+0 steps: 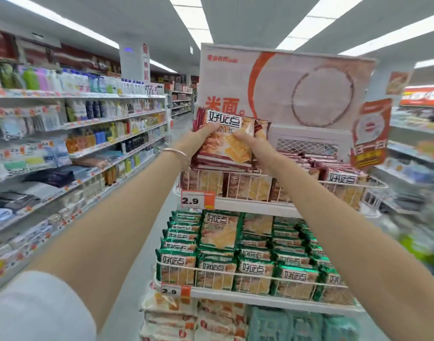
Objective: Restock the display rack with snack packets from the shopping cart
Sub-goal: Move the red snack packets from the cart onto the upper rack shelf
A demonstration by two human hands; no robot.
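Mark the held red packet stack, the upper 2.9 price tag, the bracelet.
red packet stack (232,143): head view, front face of the top packet.
upper 2.9 price tag (197,200): head view, tag centre.
bracelet (177,151): head view, band on left wrist.

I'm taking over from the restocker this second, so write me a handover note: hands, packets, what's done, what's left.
Left hand: grips the left edge of the stack of red packets.
Right hand: grips its right edge.
The stack is held above the left end of the top tier, not yet set down.
Done: other red packets lie on that tier's right; green packets fill the tier below.
Left: set this stack down; the bare mesh behind suggests room. The cart is out of view.
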